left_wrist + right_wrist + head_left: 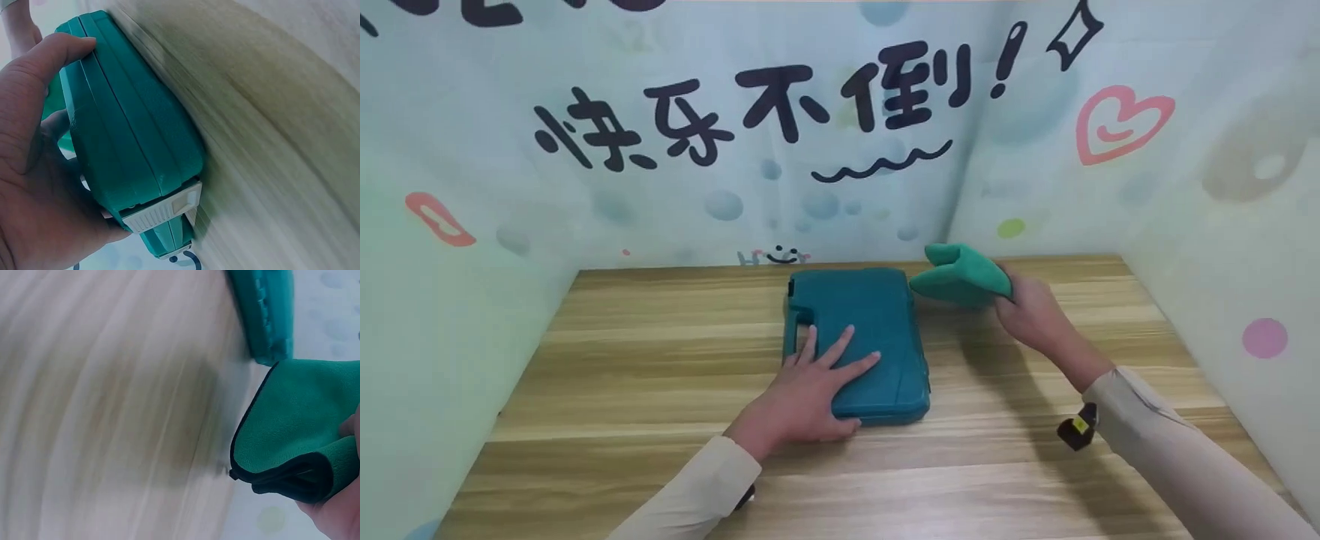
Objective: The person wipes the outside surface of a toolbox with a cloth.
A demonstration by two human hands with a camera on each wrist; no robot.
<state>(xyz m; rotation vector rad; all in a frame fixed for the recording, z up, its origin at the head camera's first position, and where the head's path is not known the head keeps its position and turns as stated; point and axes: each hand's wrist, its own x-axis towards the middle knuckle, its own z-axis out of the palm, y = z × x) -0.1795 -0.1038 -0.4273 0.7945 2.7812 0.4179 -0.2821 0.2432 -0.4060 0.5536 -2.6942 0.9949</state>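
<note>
A teal plastic carrying case (861, 307) lies flat on the wooden table, its handle side facing left. My left hand (804, 397) rests on the lid's near left part with fingers spread and straight. In the left wrist view the thumb (73, 48) touches the case's side near its seam, and a pale latch (163, 208) shows below. Beyond the case's far right corner, my right hand (1035, 311) grips a folded green cloth (964, 277) above the table. Black edging runs round the cloth (298, 422) in the right wrist view.
The wooden table (660, 337) meets a printed backdrop (697, 217) along its far edge. Similar pale sheets stand at the left (450, 322) and right (1222, 247). A small black device (1076, 427) sits at the right sleeve's cuff.
</note>
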